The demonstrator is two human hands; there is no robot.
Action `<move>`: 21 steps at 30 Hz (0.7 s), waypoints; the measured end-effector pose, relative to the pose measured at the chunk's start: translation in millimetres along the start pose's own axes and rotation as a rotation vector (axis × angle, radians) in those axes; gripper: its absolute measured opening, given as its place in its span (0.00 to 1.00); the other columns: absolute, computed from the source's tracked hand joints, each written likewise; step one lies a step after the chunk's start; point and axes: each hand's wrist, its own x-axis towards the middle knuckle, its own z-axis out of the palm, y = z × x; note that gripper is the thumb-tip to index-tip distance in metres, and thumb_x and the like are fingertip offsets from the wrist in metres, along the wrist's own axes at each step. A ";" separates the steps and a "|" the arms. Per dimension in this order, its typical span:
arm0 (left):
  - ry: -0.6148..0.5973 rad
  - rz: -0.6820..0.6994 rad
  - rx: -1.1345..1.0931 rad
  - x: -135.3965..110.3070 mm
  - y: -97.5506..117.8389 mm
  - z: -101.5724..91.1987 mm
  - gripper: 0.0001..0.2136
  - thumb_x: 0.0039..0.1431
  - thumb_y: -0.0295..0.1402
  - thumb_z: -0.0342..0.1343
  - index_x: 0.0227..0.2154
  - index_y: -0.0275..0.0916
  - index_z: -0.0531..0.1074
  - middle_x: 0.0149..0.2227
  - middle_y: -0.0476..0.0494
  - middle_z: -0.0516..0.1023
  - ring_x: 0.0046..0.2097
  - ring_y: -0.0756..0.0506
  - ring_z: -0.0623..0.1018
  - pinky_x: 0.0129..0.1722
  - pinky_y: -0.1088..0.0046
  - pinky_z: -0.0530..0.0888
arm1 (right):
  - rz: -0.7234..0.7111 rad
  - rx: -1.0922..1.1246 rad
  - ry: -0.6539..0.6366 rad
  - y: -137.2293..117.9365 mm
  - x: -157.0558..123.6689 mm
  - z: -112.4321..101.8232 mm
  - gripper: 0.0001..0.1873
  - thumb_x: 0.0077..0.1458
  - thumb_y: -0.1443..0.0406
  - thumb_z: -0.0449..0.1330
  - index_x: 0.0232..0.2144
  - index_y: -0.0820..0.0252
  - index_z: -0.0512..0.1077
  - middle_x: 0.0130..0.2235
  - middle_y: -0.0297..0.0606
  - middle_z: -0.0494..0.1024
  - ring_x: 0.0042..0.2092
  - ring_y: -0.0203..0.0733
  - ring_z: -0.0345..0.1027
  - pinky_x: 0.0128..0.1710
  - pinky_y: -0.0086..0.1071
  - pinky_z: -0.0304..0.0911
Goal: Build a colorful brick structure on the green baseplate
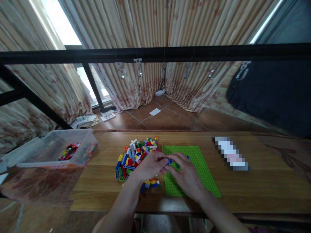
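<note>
My left hand and my right hand come together over the left part of a green studded baseplate. Pinched between their fingertips is a small blue toy brick, partly hidden by the fingers. A bit of another blue piece shows just past my right hand, at the baseplate. To the left, and partly behind my left wrist, spreads a pile of mixed coloured toy bricks. Some loose bricks lie below that hand, near the baseplate's left edge.
A clear plastic box with more small coloured pieces stands at the left. A flat, pixelated object lies on the wooden tabletop at the right. A black rail with hanging clips crosses beyond the table, before curtains.
</note>
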 end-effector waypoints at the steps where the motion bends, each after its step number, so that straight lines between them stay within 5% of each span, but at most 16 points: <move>1: -0.026 0.004 0.023 0.9 0.0 2.4 0.11 0.55 0.40 0.53 0.28 0.36 0.70 0.24 0.49 0.74 0.26 0.51 0.75 0.24 0.78 0.68 | 0.001 0.016 -0.034 2.6 -1.8 -3.7 0.08 0.58 0.63 0.56 0.41 0.55 0.71 0.41 0.38 0.75 0.44 0.42 0.68 0.45 0.37 0.64; 6: -0.035 0.021 0.057 8.5 -2.5 16.9 0.12 0.56 0.41 0.52 0.31 0.36 0.69 0.26 0.48 0.74 0.27 0.50 0.75 0.27 0.76 0.70 | 0.055 0.006 -0.150 20.3 -11.7 -23.1 0.08 0.59 0.61 0.55 0.37 0.54 0.73 0.36 0.36 0.76 0.40 0.41 0.70 0.40 0.35 0.65; 14: 0.076 0.022 0.331 20.0 -18.5 21.3 0.09 0.56 0.32 0.44 0.32 0.36 0.69 0.29 0.46 0.75 0.29 0.48 0.76 0.28 0.75 0.71 | 0.258 -0.096 -0.088 59.3 -24.0 -51.4 0.12 0.57 0.57 0.55 0.37 0.53 0.75 0.37 0.35 0.80 0.37 0.43 0.73 0.38 0.36 0.65; 21: 0.129 0.088 0.572 23.5 -17.7 32.9 0.10 0.56 0.31 0.48 0.35 0.36 0.73 0.29 0.46 0.77 0.32 0.48 0.75 0.31 0.76 0.69 | 0.352 -0.264 -0.055 83.2 -33.4 -57.2 0.13 0.55 0.56 0.55 0.33 0.56 0.75 0.34 0.38 0.80 0.33 0.44 0.74 0.35 0.36 0.64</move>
